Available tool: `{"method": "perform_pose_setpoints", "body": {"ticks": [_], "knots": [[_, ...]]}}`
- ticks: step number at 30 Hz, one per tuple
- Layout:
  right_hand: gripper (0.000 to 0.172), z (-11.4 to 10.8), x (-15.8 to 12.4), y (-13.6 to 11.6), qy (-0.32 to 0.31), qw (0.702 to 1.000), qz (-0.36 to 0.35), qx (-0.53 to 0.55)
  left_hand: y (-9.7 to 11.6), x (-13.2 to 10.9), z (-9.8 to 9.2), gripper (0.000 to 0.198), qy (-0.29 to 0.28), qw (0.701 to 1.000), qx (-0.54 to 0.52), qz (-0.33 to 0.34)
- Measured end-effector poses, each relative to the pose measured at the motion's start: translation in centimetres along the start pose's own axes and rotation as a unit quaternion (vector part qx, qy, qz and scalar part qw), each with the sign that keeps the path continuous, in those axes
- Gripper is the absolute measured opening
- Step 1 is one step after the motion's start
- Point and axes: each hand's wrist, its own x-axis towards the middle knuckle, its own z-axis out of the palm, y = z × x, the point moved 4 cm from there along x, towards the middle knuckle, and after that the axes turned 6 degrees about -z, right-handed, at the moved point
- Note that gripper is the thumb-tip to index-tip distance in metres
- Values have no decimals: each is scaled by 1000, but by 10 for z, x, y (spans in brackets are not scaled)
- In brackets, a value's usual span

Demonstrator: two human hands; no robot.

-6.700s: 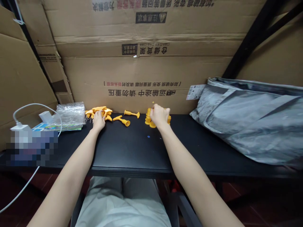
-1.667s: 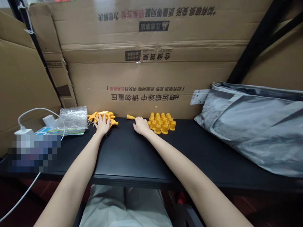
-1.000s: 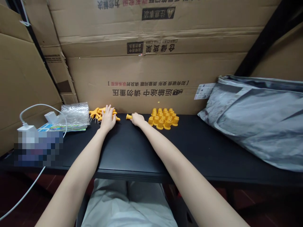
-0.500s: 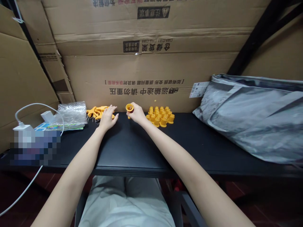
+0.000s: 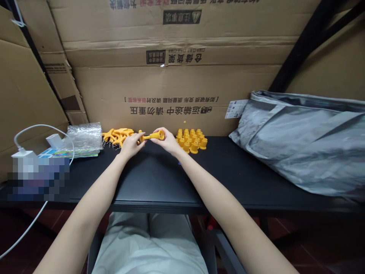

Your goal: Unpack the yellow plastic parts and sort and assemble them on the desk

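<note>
1. Table: black, with a bare near edge.
2. Left hand and right hand meet over the table's far half. Both pinch one yellow stemmed piece, the left at the thin stem end and the right behind the flared mouth. The piece sits roughly level, flare toward 3 o'clock.
3. Judgement: keep the stem straight between the two pinches. A light grip near each end should prevent bending or slipping.
4. Yellow cups stand clustered at 3 o'clock, just beside the right hand. A heap of yellow parts lies at 9 o'clock; elbows should stay clear of both.
5. Farther out: plastic wrap at 9 o'clock, grey bag at 3 o'clock, cardboard boxes at 12 o'clock.
</note>
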Motion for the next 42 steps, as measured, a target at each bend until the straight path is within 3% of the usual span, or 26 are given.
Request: {"method": "perform_pose_setpoints", "body": {"ticks": [8,17,25,34,42], "knots": [[38,-5,-8,2,-31,987,42,-153,-2,-1,-7,36,33,998,36,-48],[26,-7,-7,1,-77,967,35,-238,-1,-2,-7,37,15,998,48,-45],[15,-5,-10,-18,-138,880,-70,-449,-2,-2,-4,35,7,998,31,-48],[25,1,-13,-10,-146,865,-84,-472,-1,-2,-3,34,14,998,51,-32],[17,3,-13,-12,-158,829,-82,-530,4,-2,-3,34,-4,998,58,-25]]}}
